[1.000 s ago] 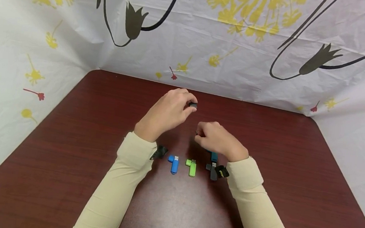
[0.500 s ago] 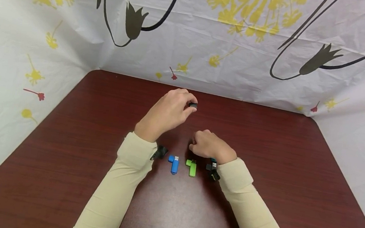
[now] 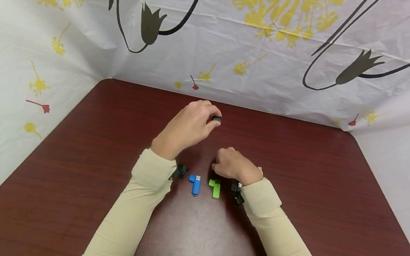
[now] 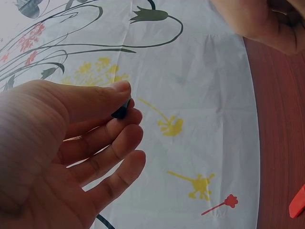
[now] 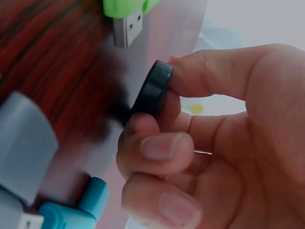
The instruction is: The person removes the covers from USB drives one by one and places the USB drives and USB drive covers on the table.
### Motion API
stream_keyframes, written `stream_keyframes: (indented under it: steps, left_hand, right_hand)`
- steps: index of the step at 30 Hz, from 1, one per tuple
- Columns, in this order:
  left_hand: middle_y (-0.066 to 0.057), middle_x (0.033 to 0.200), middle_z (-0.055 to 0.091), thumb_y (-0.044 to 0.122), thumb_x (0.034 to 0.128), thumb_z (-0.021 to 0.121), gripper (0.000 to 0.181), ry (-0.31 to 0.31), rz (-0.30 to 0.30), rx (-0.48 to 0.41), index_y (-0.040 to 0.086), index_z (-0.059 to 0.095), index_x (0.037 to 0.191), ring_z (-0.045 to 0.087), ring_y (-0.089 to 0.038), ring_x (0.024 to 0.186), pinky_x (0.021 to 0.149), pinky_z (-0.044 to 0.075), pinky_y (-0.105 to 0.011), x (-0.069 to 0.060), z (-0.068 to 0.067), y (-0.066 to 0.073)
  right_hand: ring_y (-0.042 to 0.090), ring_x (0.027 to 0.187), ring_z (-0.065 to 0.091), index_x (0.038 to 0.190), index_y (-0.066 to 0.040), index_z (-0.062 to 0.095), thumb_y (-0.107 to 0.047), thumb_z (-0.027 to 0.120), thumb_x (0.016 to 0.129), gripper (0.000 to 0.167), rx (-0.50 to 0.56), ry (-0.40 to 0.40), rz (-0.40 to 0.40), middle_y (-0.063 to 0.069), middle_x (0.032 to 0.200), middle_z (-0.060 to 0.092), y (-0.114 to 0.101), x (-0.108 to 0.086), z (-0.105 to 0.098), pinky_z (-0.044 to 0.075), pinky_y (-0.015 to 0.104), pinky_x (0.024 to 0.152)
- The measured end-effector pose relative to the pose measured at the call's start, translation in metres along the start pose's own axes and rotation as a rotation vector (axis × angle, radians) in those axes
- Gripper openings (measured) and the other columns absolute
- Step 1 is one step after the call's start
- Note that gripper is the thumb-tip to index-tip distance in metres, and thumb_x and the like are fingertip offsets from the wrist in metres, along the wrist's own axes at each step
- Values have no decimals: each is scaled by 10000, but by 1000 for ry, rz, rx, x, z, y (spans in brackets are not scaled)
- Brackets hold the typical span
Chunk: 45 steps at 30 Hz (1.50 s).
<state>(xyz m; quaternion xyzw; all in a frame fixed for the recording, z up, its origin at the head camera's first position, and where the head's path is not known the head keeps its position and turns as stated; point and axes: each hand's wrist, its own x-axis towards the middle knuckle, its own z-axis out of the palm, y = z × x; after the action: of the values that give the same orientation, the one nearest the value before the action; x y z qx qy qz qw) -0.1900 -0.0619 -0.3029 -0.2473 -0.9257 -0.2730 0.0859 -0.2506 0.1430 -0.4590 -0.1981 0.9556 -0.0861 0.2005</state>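
My left hand (image 3: 188, 124) is raised over the back of the table, pinching a small dark piece (image 4: 121, 111) between thumb and fingertips. My right hand (image 3: 236, 164) hovers lower, nearer the USB sticks. It pinches a dark, rounded, glossy piece (image 5: 153, 89) between thumb and curled fingers; its full shape is hidden. On the table lie a blue USB stick (image 3: 196, 186) and a green USB stick (image 3: 216, 190), each with its cap beside the connector. A dark grey cap (image 3: 234, 187) shows next to my right wrist; its stick is mostly covered. A teal USB stick (image 5: 66, 217) lies under that arm.
The dark red-brown table (image 3: 55, 179) meets a white patterned cloth (image 3: 214, 34) at the back and sides. A red object (image 4: 298, 202) shows at the left wrist view's edge. Black wrist-worn devices (image 3: 180, 171) hang near the sticks.
My right hand has moved left and toward me, with its arm now covering the teal stick and most of the grey one in the head view. My left hand has stayed still.
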Motion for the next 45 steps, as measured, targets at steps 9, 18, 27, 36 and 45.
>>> stream_keyframes:
  steps: [9, 18, 27, 36, 45]
  left_hand:
    - [-61, 1189, 723, 208, 1066, 716, 243, -4, -6, -2, 81, 767, 1267, 655, -214, 1027, 935, 578, -352, 0, 0, 0]
    - [-58, 1185, 724, 207, 1062, 722, 235, -2, -14, -1, 92, 768, 1262, 652, -212, 1016, 924, 577, -353, 0, 1, 0]
    - [-57, 1198, 728, 212, 1061, 723, 237, -3, -18, 0, 92, 769, 1260, 654, -209, 1020, 923, 581, -347, -1, 1, 0]
    - [-66, 1246, 721, 213, 1071, 705, 285, -32, -38, -5, 96, 751, 1327, 666, -212, 1063, 934, 588, -347, 0, 1, 0]
    - [-88, 1295, 723, 172, 1074, 695, 281, -85, -30, 20, 77, 751, 1333, 692, -232, 1167, 1002, 594, -356, 2, 6, -2]
  right_hand:
    - [188, 554, 596, 638, -191, 692, -311, 644, 997, 382, -37, -8, 14, 3, 600, 600, 1, 2, 3, 506, 325, 518]
    - [170, 516, 589, 644, -182, 684, -294, 637, 1012, 387, -25, -35, 18, 10, 606, 602, -1, 0, 2, 502, 310, 514]
    - [138, 514, 585, 655, -210, 694, -331, 644, 1030, 397, -61, -58, -6, -23, 590, 590, -3, -3, 0, 498, 305, 520]
    - [143, 563, 494, 816, -130, 615, -225, 600, 1083, 285, 76, -37, -68, -2, 661, 509, -32, -60, -52, 447, 331, 590]
    - [167, 693, 627, 1123, -66, 699, -245, 605, 1094, 205, 131, 150, -48, 57, 902, 695, -40, -106, -97, 522, 348, 664]
